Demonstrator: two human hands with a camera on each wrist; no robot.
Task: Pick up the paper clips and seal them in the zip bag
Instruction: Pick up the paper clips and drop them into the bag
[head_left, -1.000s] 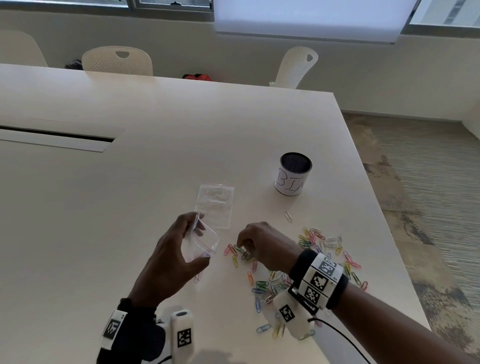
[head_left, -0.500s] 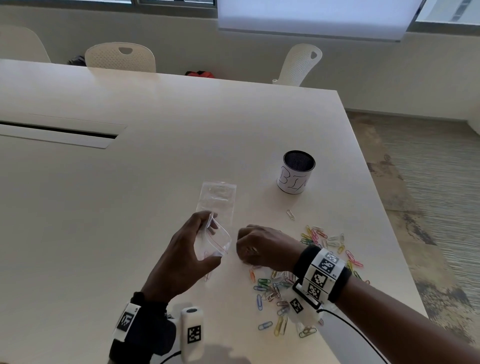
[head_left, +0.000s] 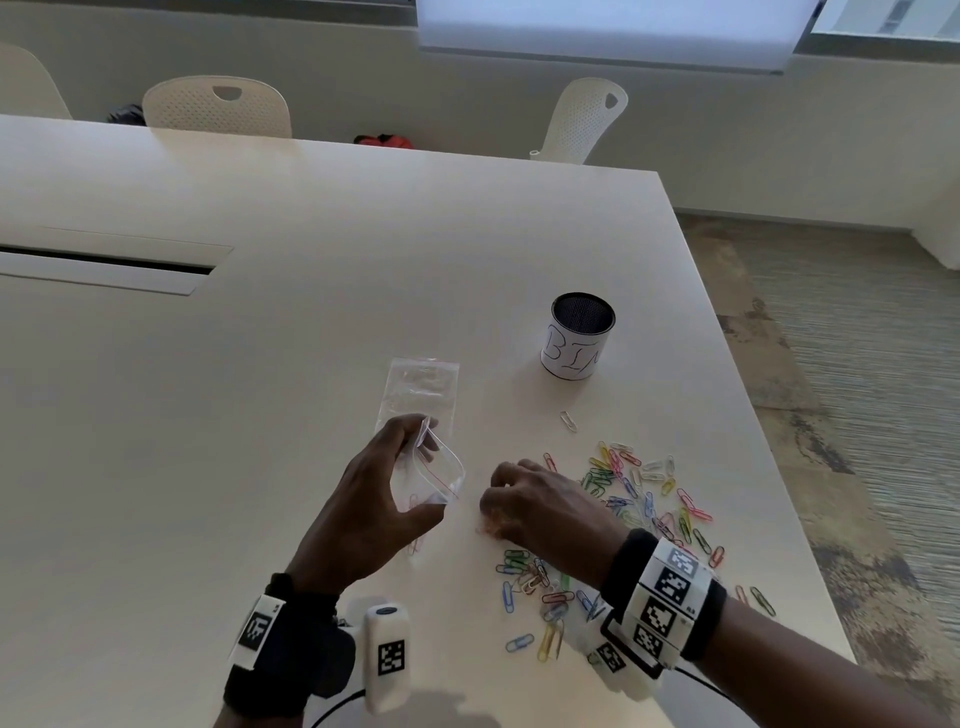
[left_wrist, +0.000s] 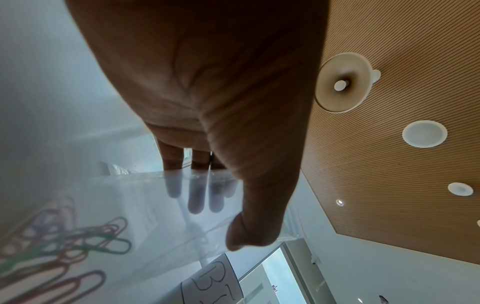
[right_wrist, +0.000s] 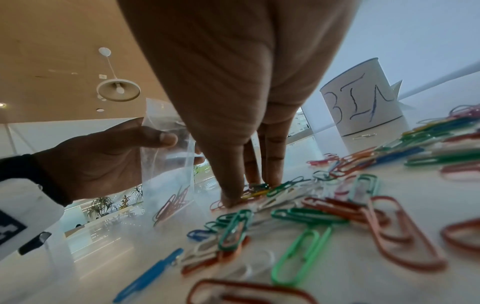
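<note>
The left hand (head_left: 363, 512) had its grip curled round a small clear plastic zip bag with a red seal line (head_left: 434, 475) — thumb on one side, fingers on the other, squeezing the mouth so it bowed open toward the right. Made sense to me: the opening faced the pile, so whatever got gathered only had a short hop to go in. A few clips already sat at the bottom of it, reddish ones as far as I could tell.

The right hand (head_left: 540, 506) was down on the desk just beside the bag, fingertips (right_wrist: 231, 200) curled in and pressing on a small bunch of the coloured wire paper clips (head_left: 644, 499). Looked like a pinch in the middle of forming; I couldn't say whether anything was actually lifted off the surface. Most of the clips lay scattered to the right of and below that hand, so I'd guess the job was early days, sealing a long way off.

A second clear flat bag (head_left: 421, 387) lay behind the held one. A black mesh cup with a white paper label (head_left: 579, 338) stood further back, well apart from the hands, and one lone pale clip (head_left: 569, 421) lay between it and the pile.

The big pale smooth desk (head_left: 260, 364) had a long cable slot (head_left: 104, 262) on the left. Behind it — white perforated chairs (head_left: 215, 106), a plain wall, a bright window blind (head_left: 613, 31), and patchy carpet off to the right.
</note>
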